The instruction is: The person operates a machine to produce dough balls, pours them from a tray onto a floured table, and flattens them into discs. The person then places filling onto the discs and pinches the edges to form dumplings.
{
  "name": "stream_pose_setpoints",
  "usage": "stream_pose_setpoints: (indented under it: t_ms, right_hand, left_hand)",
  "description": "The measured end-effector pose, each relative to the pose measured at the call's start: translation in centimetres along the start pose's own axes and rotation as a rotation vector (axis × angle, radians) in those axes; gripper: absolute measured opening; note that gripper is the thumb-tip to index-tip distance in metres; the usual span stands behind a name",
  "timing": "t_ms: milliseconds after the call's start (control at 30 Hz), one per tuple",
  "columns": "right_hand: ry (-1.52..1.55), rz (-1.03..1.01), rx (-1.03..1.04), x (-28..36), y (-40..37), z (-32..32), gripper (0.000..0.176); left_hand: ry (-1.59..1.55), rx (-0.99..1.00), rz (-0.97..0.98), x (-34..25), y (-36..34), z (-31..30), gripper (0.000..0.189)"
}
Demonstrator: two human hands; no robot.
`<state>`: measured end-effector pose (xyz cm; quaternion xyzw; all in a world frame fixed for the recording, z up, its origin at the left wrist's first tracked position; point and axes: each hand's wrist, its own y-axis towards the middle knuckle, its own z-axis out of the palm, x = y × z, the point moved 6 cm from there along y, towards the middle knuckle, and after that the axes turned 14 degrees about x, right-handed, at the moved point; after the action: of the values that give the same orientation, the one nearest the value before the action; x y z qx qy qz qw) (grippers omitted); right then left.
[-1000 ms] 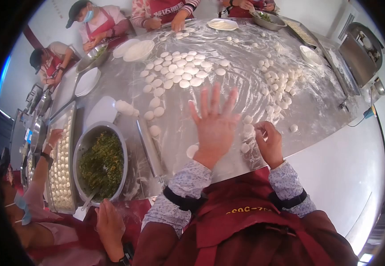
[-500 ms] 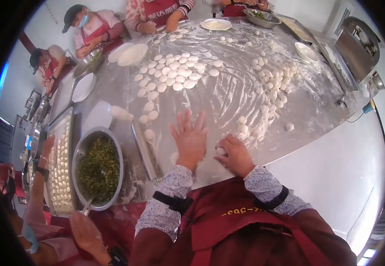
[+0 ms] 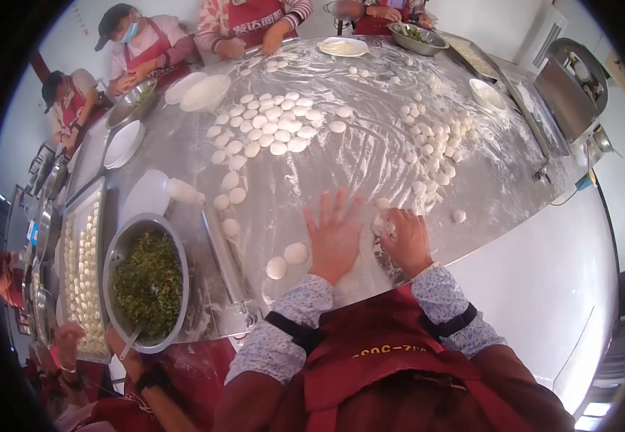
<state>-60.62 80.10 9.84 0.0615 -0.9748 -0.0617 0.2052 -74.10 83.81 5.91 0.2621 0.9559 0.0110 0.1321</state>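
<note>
My left hand lies palm down on the floured metal table with its fingers spread; whatever is under the palm is hidden. Two flattened dough discs rest just left of it. My right hand is beside it, fingers curled round a whitish dough ball that shows only partly at the fingertips. Another dough ball sits just beyond those fingers. Further off is a loose heap of dough balls. A large group of flattened dough discs spreads across the middle left.
At left stand a steel bowl of chopped green filling, a tray of shaped pieces, and a metal rolling pin. Co-workers in red aprons stand along the far and left sides; a nearby person's arm reaches in at lower left.
Both hands have shifted right relative to the table. Two discs now show beside my left hand, where one was partly covered. My right hand has moved nearer the loose dough balls. The neighbour's arms moved.
</note>
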Motion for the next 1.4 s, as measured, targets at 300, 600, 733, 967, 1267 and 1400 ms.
stream_pose_setpoints:
  t_ms: [300, 600, 733, 967, 1267, 1400]
  right_hand:
    - [0.397, -0.192, 0.071, 3.6, -0.3, 3.3, 0.022]
    - [0.142, -0.031, -0.097, -2.7, 3.0, 0.4, 0.038]
    - [0.177, -0.111, 0.035, -1.3, 3.1, 1.3, 0.032]
    - [0.358, -0.186, 0.184, 3.2, -0.8, 3.1, 0.033]
    - [0.509, 0.182, -0.219, -4.5, -2.5, -2.5, 0.031]
    - [0.298, 0.062, -0.135, -4.9, -2.3, -2.1, 0.034]
  left_hand:
    - [-0.064, -0.120, -0.132, 2.8, 0.0, -4.9, 0.057]
    - [-0.079, -0.071, 0.018, -2.0, 2.4, 0.5, 0.058]
    - [-0.049, -0.035, 0.023, -0.8, 1.3, -0.3, 0.056]
    - [-0.015, 0.029, -0.126, 2.5, -0.5, -1.3, 0.056]
    - [-0.160, -0.210, 0.115, -4.8, 2.8, -5.4, 0.057]
    - [-0.069, -0.099, 0.156, -4.7, 3.7, 0.7, 0.054]
